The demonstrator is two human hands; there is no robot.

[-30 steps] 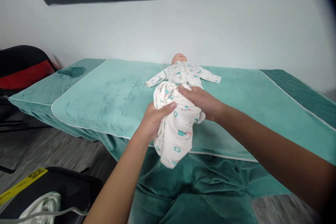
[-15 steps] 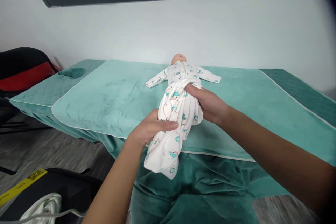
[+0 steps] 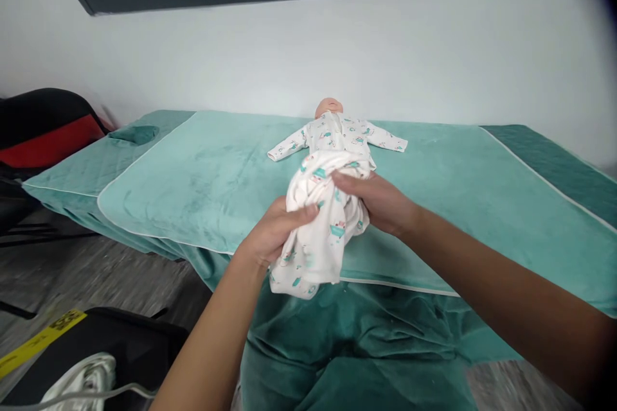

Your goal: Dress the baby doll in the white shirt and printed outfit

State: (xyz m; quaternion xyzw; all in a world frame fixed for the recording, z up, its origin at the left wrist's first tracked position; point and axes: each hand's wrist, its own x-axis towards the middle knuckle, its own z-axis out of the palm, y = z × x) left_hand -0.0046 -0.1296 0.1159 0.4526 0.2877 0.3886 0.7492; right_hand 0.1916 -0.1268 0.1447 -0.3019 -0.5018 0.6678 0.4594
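Observation:
A baby doll (image 3: 330, 106) lies on its back on a light teal towel (image 3: 202, 180), head toward the wall, wearing a white romper with teal prints (image 3: 337, 133). The romper's lower part (image 3: 315, 231) is bunched up over the doll's legs. My left hand (image 3: 274, 231) grips that bunched cloth from the left, thumb on top. My right hand (image 3: 378, 202) grips it from the right, fingers curled into the fabric. The doll's legs are hidden under the cloth.
The towel covers a table draped in darker green cloth (image 3: 366, 347) that hangs off the near edge. A black and red chair (image 3: 43, 125) stands at the left. A black bin (image 3: 96, 353) with white cloth and a yellow tape lies on the floor at lower left.
The hanging end of the romper has been gathered upward into a tighter bunch. My left hand has moved up a little and my right hand shifted its fingers over the cloth.

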